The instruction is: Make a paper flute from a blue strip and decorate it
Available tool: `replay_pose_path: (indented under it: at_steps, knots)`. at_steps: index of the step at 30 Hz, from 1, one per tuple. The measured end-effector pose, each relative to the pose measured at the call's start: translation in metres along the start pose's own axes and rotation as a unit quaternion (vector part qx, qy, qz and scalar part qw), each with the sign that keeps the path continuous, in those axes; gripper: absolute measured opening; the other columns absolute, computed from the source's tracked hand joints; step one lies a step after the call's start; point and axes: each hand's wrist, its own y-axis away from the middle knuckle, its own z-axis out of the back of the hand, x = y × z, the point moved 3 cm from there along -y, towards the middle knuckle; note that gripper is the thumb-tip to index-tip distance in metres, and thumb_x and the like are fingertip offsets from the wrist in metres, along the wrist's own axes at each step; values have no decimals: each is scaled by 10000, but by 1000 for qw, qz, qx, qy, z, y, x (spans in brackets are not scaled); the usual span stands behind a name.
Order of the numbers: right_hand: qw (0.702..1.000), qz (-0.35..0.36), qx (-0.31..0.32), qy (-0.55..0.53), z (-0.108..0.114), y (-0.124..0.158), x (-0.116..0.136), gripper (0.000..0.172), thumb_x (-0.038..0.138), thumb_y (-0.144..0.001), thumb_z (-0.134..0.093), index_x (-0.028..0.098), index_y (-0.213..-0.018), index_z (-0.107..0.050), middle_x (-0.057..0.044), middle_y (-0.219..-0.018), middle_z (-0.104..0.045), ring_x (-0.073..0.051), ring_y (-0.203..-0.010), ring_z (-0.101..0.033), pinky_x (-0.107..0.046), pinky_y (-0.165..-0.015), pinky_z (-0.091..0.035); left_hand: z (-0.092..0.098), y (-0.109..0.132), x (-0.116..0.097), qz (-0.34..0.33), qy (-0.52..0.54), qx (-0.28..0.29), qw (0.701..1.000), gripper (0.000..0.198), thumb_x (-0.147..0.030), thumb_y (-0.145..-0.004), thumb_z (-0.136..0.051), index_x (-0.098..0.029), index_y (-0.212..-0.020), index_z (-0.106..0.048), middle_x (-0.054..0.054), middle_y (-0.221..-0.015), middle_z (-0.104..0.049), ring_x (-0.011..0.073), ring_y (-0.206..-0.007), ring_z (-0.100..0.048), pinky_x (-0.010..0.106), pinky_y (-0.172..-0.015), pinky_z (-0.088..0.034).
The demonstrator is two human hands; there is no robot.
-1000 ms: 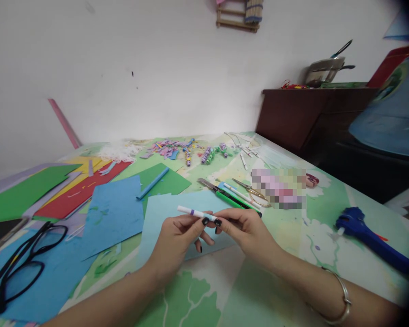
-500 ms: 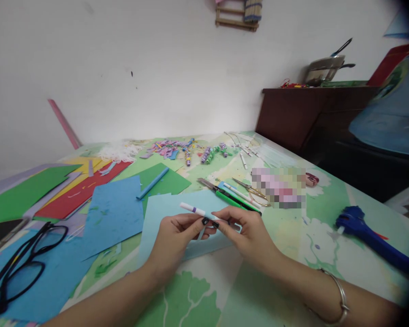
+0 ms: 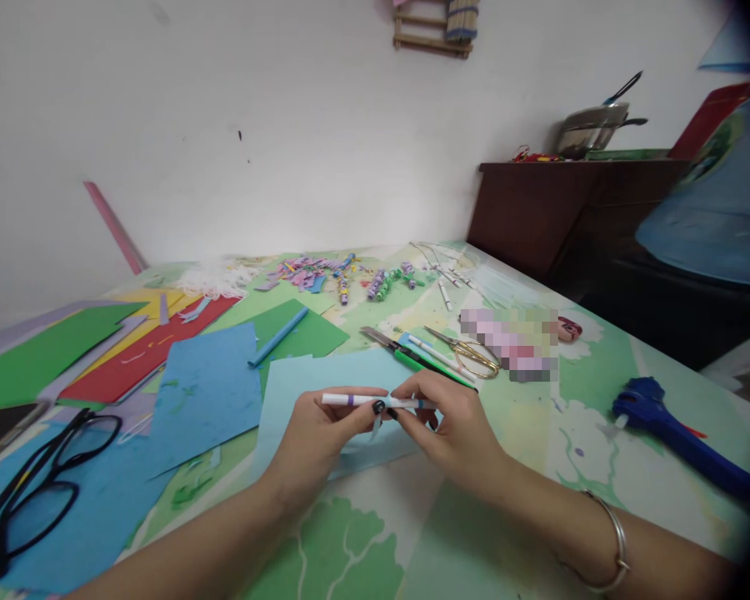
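Observation:
Between my two hands lies a slim white stick with purple and blue bands [image 3: 336, 400], held almost level. My left hand [image 3: 325, 433] pinches it near the middle, the thumb on the near side. My right hand [image 3: 447, 417] grips its other half close by, fingers curled round it. A narrow pale-blue paper strip [image 3: 377, 423] hangs from the stick between the fingertips. Below both hands is a light-blue paper sheet [image 3: 287, 408]. Just beyond them lie a green utility knife [image 3: 425, 365], another white stick [image 3: 434, 348] and gold-handled scissors [image 3: 472, 354].
Coloured sheets, including a red sheet [image 3: 131, 367], and black glasses [image 3: 50, 483] lie left. A blue rolled tube [image 3: 279, 337] rests on green paper. Beaded-looking rolls [image 3: 381, 285] and paper scraps [image 3: 297, 271] sit at the back. A blue glue gun [image 3: 668, 429] is at right.
The stick has turned from slanting to nearly level, its left end dropping. My fingers have shifted slightly along with it, still holding it.

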Motion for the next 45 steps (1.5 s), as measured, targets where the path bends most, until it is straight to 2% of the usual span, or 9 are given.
replay_pose_path:
  at_steps: [4,7,16,23,29,35,40,43,45]
  knots:
    - [996,-63,71,3,0,-2,-2,117,234,-859,-529,173,-860,-629,15,-628,-576,-94,-517,-454,-223,-510,-343,2,-2,-3,-3,12,-1,1000,260,-295,-649,-768,-148,-863,-754,54,-722,-749,156,-696,-664,245,-692,-503]
    - [994,-60,96,1,1,-4,-3,239,266,-909,-471,170,-819,-671,-8,-657,-638,-105,-563,-508,-229,-542,-345,2,-3,-1,-1,26,13,1000,241,-268,-648,-770,-147,-856,-752,44,-684,-743,149,-662,-669,237,-674,-511]
    - [1000,-1,19,17,5,-6,-5,124,198,-852,-574,163,-816,-687,-33,-708,-657,-132,-645,-564,-235,-586,-383,9,-7,8,-25,30,103,994,240,-371,-754,-713,-205,-921,-757,44,-946,-749,188,-898,-668,291,-830,-531]
    - [993,95,-49,47,8,-1,-4,100,172,-853,-582,133,-806,-661,-60,-715,-640,-150,-675,-565,-259,-623,-417,12,-5,-9,-67,-17,196,978,316,-408,-790,-668,-195,-1018,-724,75,-1055,-719,227,-1005,-624,323,-872,-495]
    - [985,148,-63,68,7,3,3,101,121,-848,-560,115,-795,-647,-70,-689,-612,-163,-653,-532,-281,-592,-396,8,-2,-23,-52,-116,154,980,183,-344,-784,-676,-163,-801,-703,18,-776,-733,104,-679,-614,180,-616,-440]
    - [974,201,-58,88,3,7,10,122,79,-851,-517,111,-809,-627,-67,-668,-585,-163,-634,-480,-294,-578,-354,6,1,-23,9,-97,154,983,112,-219,-713,-725,-159,-724,-631,4,-740,-749,101,-675,-646,175,-623,-444]
    - [958,271,-32,88,1,9,11,168,42,-844,-466,112,-870,-617,-73,-689,-594,-162,-637,-439,-312,-592,-329,6,1,-23,23,-116,159,980,103,-134,-666,-712,-147,-639,-613,-22,-602,-698,56,-501,-546,151,-478,-364]
    - [954,293,-16,62,1,9,12,192,15,-835,-443,104,-872,-609,-79,-681,-580,-166,-644,-425,-314,-587,-327,7,0,-21,27,-104,153,982,139,-119,-603,-743,-155,-686,-637,-2,-692,-716,97,-580,-601,184,-507,-416]
    - [951,303,-3,54,1,9,12,192,13,-839,-434,106,-865,-600,-82,-688,-577,-171,-660,-427,-319,-596,-334,8,-2,-21,14,-99,145,984,254,-102,-537,-780,-171,-751,-662,8,-823,-729,147,-762,-652,240,-668,-491]
